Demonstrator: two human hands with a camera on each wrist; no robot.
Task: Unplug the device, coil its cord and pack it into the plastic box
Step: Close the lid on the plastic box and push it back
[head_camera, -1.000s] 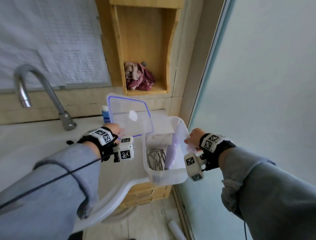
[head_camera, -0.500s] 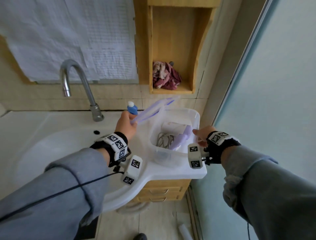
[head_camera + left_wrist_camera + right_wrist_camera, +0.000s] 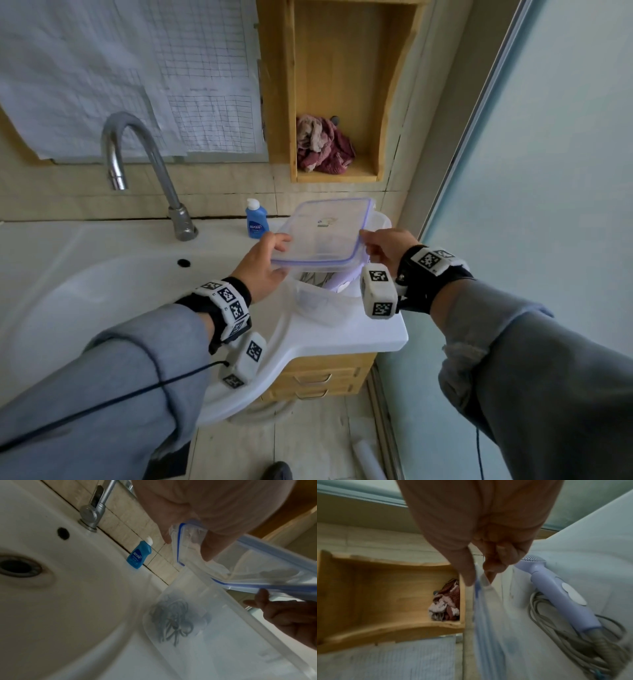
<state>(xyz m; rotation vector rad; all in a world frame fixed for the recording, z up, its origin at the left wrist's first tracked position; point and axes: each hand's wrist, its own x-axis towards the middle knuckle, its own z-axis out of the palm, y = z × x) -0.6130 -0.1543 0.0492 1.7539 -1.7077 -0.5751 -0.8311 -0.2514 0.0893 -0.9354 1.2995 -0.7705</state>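
Note:
A clear plastic box [image 3: 322, 308] stands on the right end of the white sink counter [image 3: 376, 337]. Inside lie a lilac hair dryer [image 3: 559, 595] and its coiled grey cord [image 3: 573, 639]. Above the box both hands hold a clear lid [image 3: 325, 233] with a blue seal, nearly level. My left hand [image 3: 267, 263] grips the lid's near left edge, thumb on top. My right hand [image 3: 383, 246] pinches the lid's near right corner between thumb and fingers [image 3: 489, 572]. The lid hides most of the box's inside in the head view.
A blue bottle [image 3: 256, 219] stands by the wall left of the box. The chrome tap [image 3: 144, 171] and basin [image 3: 102, 308] lie further left. A wooden niche [image 3: 339, 89] holds a crumpled red cloth [image 3: 323, 145]. A frosted glass panel [image 3: 548, 171] bounds the right side.
The lid has swung from tilted at the left of the box to nearly level over it. My right hand left the box's rim and took the lid's right corner.

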